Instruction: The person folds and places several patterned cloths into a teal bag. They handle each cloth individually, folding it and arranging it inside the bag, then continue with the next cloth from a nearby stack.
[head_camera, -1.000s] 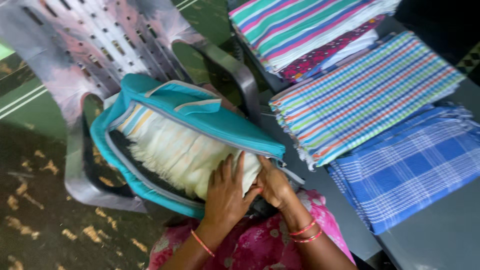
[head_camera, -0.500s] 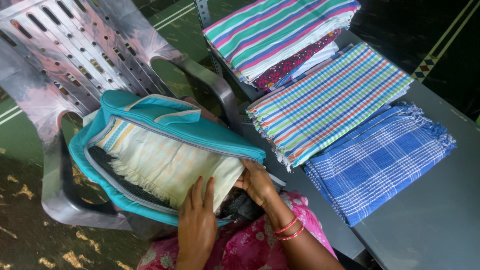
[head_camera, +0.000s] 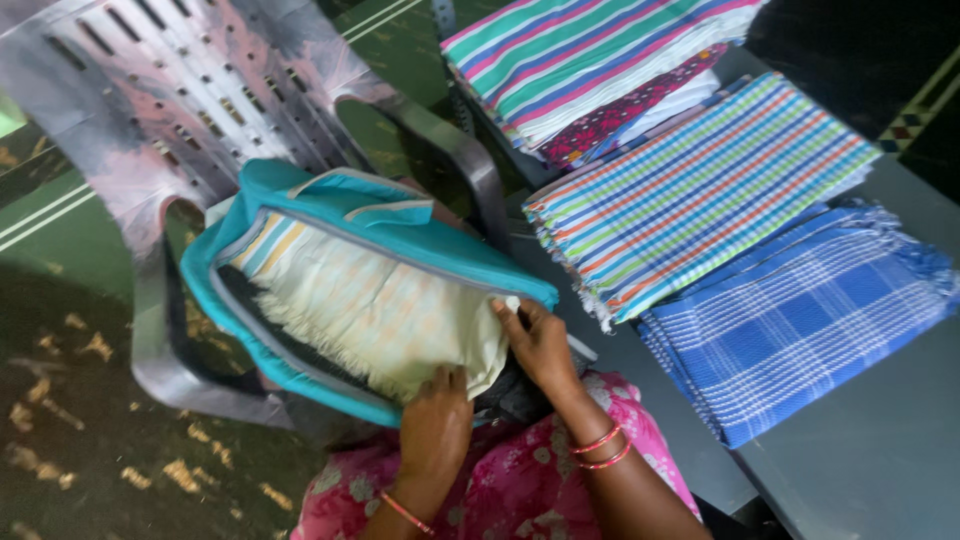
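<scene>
A teal zip bag (head_camera: 400, 228) lies open on a grey plastic chair (head_camera: 180, 110), with a folded cream fringed cloth (head_camera: 380, 305) partly inside it. My left hand (head_camera: 436, 430) presses on the near edge of the cream cloth at the bag's lower rim. My right hand (head_camera: 540, 345) grips the cloth's right corner, just under the bag's top flap by the zip. A striped cloth edge shows at the bag's far end.
On the grey table (head_camera: 870, 450) to the right lie a blue checked cloth (head_camera: 800, 320), a multicolour striped cloth (head_camera: 700, 190) and a stack of folded cloths (head_camera: 600, 60) at the back. Green and dark patterned floor (head_camera: 60, 400) lies to the left.
My left hand has shifted right along the cloth's near edge. My right hand has moved up to the cloth's corner under the flap. The camera view has swung slightly.
</scene>
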